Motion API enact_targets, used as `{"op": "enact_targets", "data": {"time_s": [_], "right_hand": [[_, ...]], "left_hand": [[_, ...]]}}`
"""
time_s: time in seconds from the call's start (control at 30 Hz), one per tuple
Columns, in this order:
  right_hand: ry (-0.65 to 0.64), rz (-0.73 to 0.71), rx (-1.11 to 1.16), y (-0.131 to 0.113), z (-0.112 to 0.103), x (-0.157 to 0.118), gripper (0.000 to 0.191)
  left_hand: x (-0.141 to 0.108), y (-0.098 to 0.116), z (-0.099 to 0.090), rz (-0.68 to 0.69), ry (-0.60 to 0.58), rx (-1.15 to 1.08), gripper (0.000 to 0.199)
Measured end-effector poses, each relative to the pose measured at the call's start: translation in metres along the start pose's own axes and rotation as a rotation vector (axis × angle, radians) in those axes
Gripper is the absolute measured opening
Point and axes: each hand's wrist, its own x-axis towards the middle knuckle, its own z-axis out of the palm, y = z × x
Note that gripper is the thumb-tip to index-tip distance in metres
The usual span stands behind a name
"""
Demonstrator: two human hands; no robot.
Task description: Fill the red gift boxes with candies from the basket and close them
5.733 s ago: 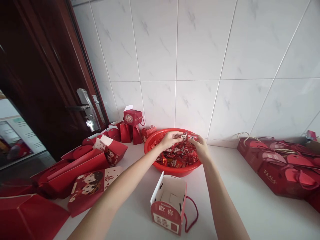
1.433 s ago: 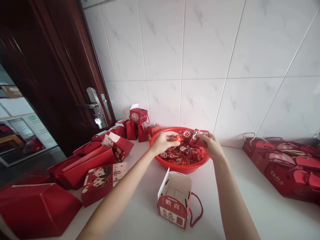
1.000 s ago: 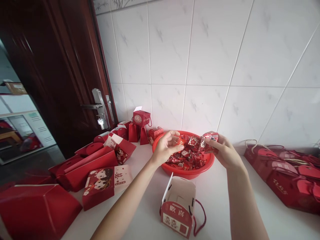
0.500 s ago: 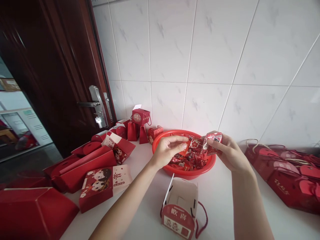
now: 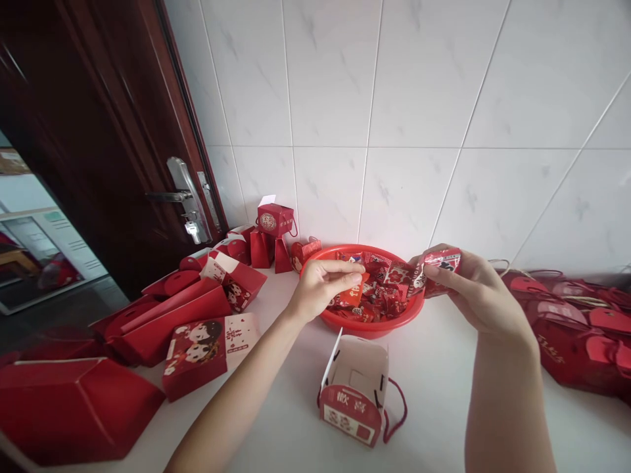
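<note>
Between thumb and fingers my left hand (image 5: 315, 292) pinches an orange-red candy packet (image 5: 353, 295), over the left side of a red plastic basket (image 5: 394, 326). The basket holds many red wrapped candies (image 5: 392, 299). At its right rim my right hand (image 5: 476, 289) is closed around red candy packets (image 5: 442, 263); how many is hidden by the fingers. In front of the basket stands a small red gift box (image 5: 348, 410) with its top open, a pale inside and a dark red cord handle (image 5: 403, 410) on its right.
Red cardboard boxes (image 5: 167, 322) crowd the left of the white table (image 5: 280, 401). A small box (image 5: 275, 219) sits on others near the wall. More red boxes with cords (image 5: 566, 335) lie at right. A tiled wall (image 5: 335, 98) and dark door (image 5: 98, 131) stand behind.
My right hand has moved right with its candy packets, to the basket's edge. My left hand still pinches the orange-red packet, now more in sight. The view has shifted slightly.
</note>
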Motion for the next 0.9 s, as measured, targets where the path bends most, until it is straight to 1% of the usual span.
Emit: {"op": "enact_targets", "data": {"time_s": [0.13, 0.2, 0.27, 0.33, 0.4, 0.47, 0.53, 0.57, 0.6, 0.63, 0.7, 0.8, 0.87, 0.9], "right_hand": [[-0.015, -0.004, -0.032, -0.003, 0.002, -0.003, 0.029], [-0.022, -0.005, -0.043, -0.003, 0.003, -0.004, 0.029], [-0.037, -0.002, -0.060, -0.004, 0.004, -0.004, 0.029], [-0.057, 0.002, -0.075, -0.004, 0.004, -0.003, 0.029], [-0.077, 0.008, -0.085, -0.003, 0.005, -0.003, 0.031], [-0.095, 0.009, -0.100, -0.004, 0.006, -0.004, 0.031], [-0.113, 0.001, -0.122, -0.004, 0.007, -0.005, 0.031], [-0.122, -0.002, -0.133, -0.005, 0.008, -0.005, 0.030], [-0.131, -0.002, -0.144, -0.005, 0.008, -0.006, 0.030], [-0.139, 0.000, -0.152, -0.006, 0.009, -0.006, 0.031], [-0.152, 0.009, -0.164, -0.008, 0.011, -0.007, 0.032], [-0.178, 0.028, -0.166, -0.010, 0.016, -0.008, 0.035], [-0.229, 0.046, -0.161, -0.011, 0.020, -0.008, 0.035], [-0.258, 0.054, -0.159, -0.012, 0.021, -0.009, 0.035]], "left_hand": [[-0.007, 0.007, 0.000, 0.019, -0.104, 0.089, 0.033], [-0.011, 0.011, 0.000, 0.040, -0.136, 0.136, 0.031], [-0.015, 0.016, 0.000, 0.028, -0.208, 0.177, 0.029], [-0.017, 0.020, 0.000, -0.024, -0.345, 0.211, 0.026], [-0.019, 0.023, -0.001, -0.088, -0.504, 0.244, 0.019], [-0.019, 0.026, -0.003, -0.145, -0.637, 0.271, 0.013], [-0.019, 0.028, -0.006, -0.186, -0.734, 0.299, 0.012], [-0.019, 0.030, -0.007, -0.192, -0.761, 0.318, 0.013], [-0.019, 0.032, -0.009, -0.187, -0.763, 0.341, 0.013], [-0.019, 0.034, -0.010, -0.170, -0.739, 0.363, 0.014], [-0.019, 0.039, -0.011, -0.114, -0.631, 0.384, 0.016], [-0.021, 0.043, -0.008, -0.028, -0.449, 0.342, 0.027], [-0.022, 0.043, -0.005, 0.007, -0.392, 0.320, 0.030], [-0.023, 0.043, -0.004, 0.016, -0.377, 0.326, 0.028]]}}
